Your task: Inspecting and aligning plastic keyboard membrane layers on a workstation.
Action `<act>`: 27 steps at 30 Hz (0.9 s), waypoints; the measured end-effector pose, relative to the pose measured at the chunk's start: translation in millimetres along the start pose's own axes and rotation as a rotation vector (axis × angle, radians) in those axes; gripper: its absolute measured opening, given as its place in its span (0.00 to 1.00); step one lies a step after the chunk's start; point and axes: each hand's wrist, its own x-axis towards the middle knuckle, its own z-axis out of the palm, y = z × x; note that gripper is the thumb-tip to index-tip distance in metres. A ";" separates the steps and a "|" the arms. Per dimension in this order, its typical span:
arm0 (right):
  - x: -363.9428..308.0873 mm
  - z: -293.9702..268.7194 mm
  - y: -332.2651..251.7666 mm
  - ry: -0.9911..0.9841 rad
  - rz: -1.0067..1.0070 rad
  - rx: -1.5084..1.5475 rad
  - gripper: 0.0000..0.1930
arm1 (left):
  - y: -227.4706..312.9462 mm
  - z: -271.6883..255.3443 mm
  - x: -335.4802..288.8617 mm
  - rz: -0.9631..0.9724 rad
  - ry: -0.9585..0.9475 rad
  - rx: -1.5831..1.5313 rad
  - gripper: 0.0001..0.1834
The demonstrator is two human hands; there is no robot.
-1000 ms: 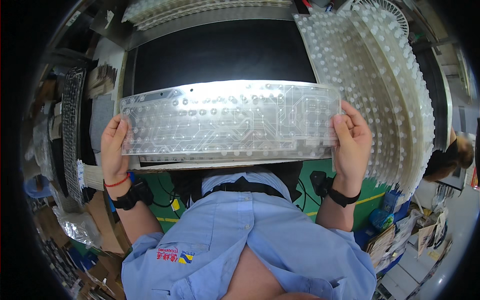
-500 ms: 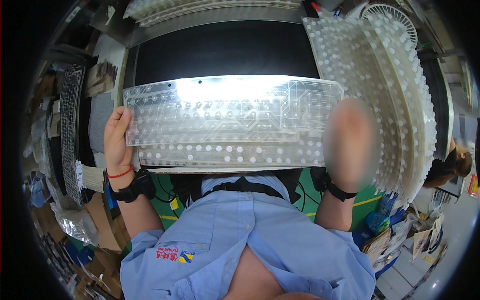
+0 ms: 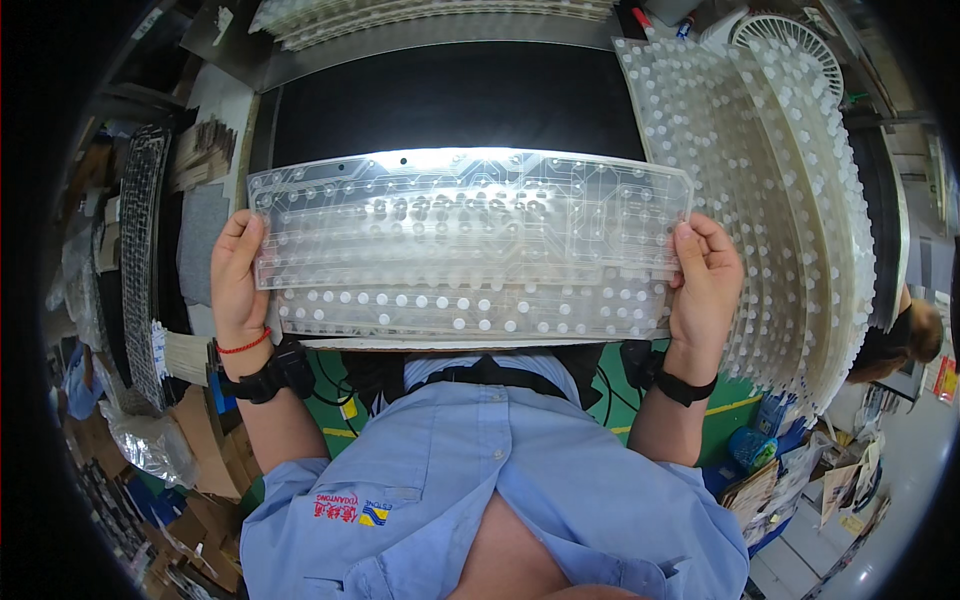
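Note:
A clear keyboard membrane sheet (image 3: 480, 235), printed with fine circuit lines and round contact spots, is stretched between my hands. My left hand (image 3: 236, 270) pinches its left edge, thumb on top. At the right edge, my right hand (image 3: 706, 275) grips it the same way, fingers curled behind. Below the held sheet, nearer my body, the front part of another translucent sheet with white dots (image 3: 420, 303) shows. The held sheet covers the rest of it. Bright glare lies along the far edge.
A black work surface (image 3: 450, 100) stretches beyond the sheet. Tall stacks of dotted translucent sheets (image 3: 700, 110) stand at the right, beside a white round basket-like thing (image 3: 790, 45). More stacked sheets (image 3: 430, 25) lie at the far edge. Dark keyboard-like panels (image 3: 145, 260) stand at the left.
The glare on the membrane sheet has shrunk and weakened, as if its tilt changed slightly. The sheet's right end has moved slightly right. Both hands stay at its edges.

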 end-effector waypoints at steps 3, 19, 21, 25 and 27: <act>-0.3 -0.4 -0.6 -0.004 0.004 0.011 0.09 | -0.2 -1.5 0.4 -0.003 0.000 -0.002 0.06; -7.0 -0.1 -7.7 0.025 0.001 -0.007 0.10 | -1.4 -2.4 0.6 -0.012 -0.008 0.014 0.06; -8.7 -0.6 -10.6 0.015 -0.004 0.011 0.11 | -1.2 -2.7 0.2 -0.010 -0.005 0.019 0.06; -14.1 -2.0 -12.8 0.036 -0.005 -0.001 0.11 | -2.0 -4.4 -3.4 -0.017 -0.001 0.024 0.07; -16.1 -4.0 -13.3 0.010 -0.020 0.003 0.10 | -2.6 -4.0 -5.1 -0.023 0.004 0.029 0.07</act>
